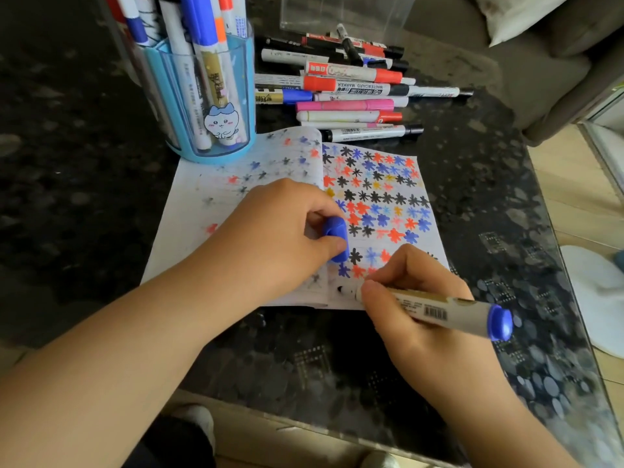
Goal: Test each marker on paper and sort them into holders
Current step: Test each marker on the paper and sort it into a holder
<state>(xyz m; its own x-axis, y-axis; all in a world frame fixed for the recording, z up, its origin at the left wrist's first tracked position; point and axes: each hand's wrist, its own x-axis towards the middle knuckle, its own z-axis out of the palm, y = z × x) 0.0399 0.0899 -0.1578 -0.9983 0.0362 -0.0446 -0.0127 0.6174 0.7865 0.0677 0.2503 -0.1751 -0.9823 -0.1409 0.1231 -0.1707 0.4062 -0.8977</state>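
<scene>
Nearest me, the right hand [417, 292] gripped a blue-ended marker [449, 310], its tip on the open notebook [209, 197] at the page's bottom edge, seemingly mid-test; just left of it the left hand [287, 231] pinched the blue cap [336, 238] while resting on the page. Next, I judged, came recapping and picking a holder; beyond the hands stood the blue holder [209, 130], full, and unsorted markers [354, 92] right of it. Farther still: a clear box [344, 11], the dark speckled table [84, 130], a grey sofa [557, 62].

Marker pile [351, 89] and holder [206, 96] block paper's [209, 197] far edge.
</scene>
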